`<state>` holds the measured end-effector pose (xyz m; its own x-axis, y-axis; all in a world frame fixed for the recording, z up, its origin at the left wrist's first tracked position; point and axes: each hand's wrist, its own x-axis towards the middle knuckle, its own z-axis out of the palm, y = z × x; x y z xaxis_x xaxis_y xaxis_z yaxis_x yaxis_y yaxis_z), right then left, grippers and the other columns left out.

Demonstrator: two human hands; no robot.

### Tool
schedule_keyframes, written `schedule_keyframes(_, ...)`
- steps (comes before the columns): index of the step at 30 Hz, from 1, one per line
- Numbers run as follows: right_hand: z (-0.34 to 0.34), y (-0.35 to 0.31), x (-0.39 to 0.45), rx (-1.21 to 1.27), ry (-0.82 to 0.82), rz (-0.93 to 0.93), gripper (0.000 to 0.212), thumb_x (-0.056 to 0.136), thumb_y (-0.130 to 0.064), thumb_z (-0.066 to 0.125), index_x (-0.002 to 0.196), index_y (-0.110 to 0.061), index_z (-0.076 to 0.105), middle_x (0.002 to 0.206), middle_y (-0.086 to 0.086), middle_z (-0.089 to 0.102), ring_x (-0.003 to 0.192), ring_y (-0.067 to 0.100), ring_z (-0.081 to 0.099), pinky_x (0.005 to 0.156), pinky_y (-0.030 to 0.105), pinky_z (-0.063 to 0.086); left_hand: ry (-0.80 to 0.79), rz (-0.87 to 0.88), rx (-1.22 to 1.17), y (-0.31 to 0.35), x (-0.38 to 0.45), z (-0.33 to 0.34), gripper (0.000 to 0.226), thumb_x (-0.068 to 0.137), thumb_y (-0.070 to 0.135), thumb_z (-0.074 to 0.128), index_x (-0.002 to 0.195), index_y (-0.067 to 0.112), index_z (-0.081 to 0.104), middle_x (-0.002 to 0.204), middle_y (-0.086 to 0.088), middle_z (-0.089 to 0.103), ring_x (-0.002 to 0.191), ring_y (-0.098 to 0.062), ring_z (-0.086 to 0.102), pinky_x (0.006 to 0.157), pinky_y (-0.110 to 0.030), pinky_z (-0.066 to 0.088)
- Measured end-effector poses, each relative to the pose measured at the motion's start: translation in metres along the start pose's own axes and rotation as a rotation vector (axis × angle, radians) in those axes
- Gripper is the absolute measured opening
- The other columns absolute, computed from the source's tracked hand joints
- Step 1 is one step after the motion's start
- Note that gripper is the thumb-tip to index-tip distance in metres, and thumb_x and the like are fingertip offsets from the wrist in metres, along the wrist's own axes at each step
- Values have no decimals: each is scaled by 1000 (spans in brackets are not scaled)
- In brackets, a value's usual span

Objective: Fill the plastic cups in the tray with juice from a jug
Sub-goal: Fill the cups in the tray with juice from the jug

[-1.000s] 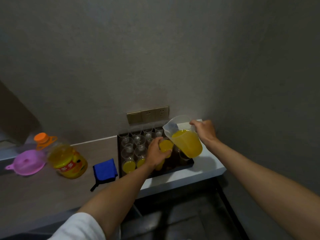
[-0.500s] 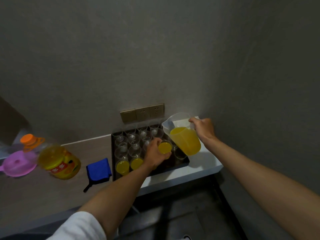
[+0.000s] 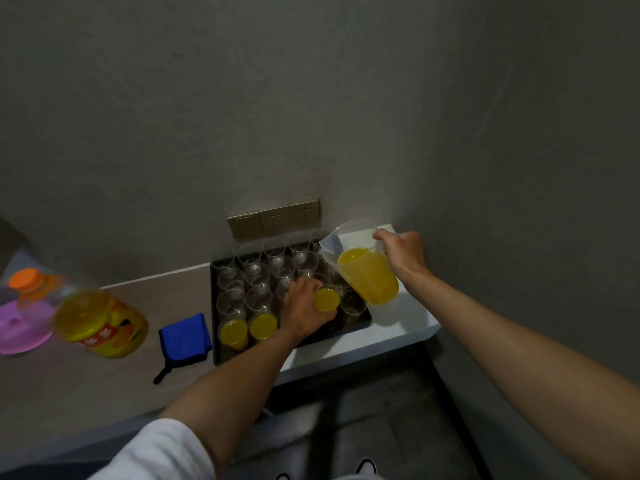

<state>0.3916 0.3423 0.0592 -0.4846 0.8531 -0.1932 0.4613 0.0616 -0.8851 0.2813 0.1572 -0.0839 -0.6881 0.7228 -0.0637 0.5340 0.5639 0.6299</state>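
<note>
A dark tray (image 3: 364, 323) sits on the counter against the wall, packed with several clear plastic cups (image 3: 257, 272). Two cups at its front left hold yellow juice (image 3: 234, 332). My left hand (image 3: 303, 308) grips a third juice-filled cup (image 3: 326, 299) low over the tray's front middle. My right hand (image 3: 403, 252) holds the handle of a clear jug (image 3: 365, 271), more than half full of juice, over the tray's right side. The jug leans slightly left and no stream shows.
A large juice bottle (image 3: 100, 323) with an orange cap stands left of the tray, a pink funnel (image 3: 20, 327) beside it. A blue cloth (image 3: 185, 336) lies between bottle and tray. Wall sockets (image 3: 273, 218) sit behind the tray. The counter's white front edge (image 3: 398, 344) drops to the floor.
The jug has come more upright and pouring has stopped. My left hand has lowered the filled cup toward the tray. The view has shifted a little.
</note>
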Motion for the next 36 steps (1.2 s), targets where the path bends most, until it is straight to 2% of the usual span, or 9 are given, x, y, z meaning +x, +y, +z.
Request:
schedule_keyframes(7, 2, 6, 9, 3, -6, 9, 34, 87, -37, 69, 64, -12, 66, 66, 3, 62, 68, 23, 59, 65, 37, 46, -57, -14, 111, -5, 3, 10, 74, 65, 52, 83, 126, 27, 51, 128, 4, 45, 122, -20, 39, 102, -40, 37)
schedule_keyframes(10, 3, 9, 12, 3, -4, 22, 35, 86, -38, 70, 65, -11, 66, 67, 4, 64, 71, 25, 62, 67, 39, 49, -57, -15, 152, -6, 3, 14, 73, 64, 52, 84, 124, 28, 50, 127, 3, 46, 120, -20, 40, 101, -39, 37)
schedule_keyframes(15, 4, 13, 14, -7, -8, 33, 41, 85, -40, 69, 58, -10, 59, 61, 4, 56, 64, 23, 53, 64, 39, 42, -51, -28, 213, -9, 5, 20, 69, 68, 58, 79, 123, 29, 50, 128, 4, 48, 122, -21, 40, 102, -41, 35)
schedule_keyframes(22, 5, 16, 18, 3, -3, 27, 42, 83, -42, 68, 62, -7, 62, 58, 4, 55, 61, 22, 52, 63, 42, 43, -59, -47, 325, -13, 8, 27, 76, 68, 64, 78, 129, 30, 49, 135, 3, 47, 127, -23, 39, 105, -42, 32)
schedule_keyframes(36, 8, 24, 21, 6, -4, 44, 40, 83, -40, 69, 56, -13, 56, 58, 3, 55, 62, 22, 53, 64, 40, 43, -47, -26, 298, -20, 11, 36, 77, 67, 63, 79, 131, 29, 52, 133, 4, 51, 124, -22, 43, 103, -40, 34)
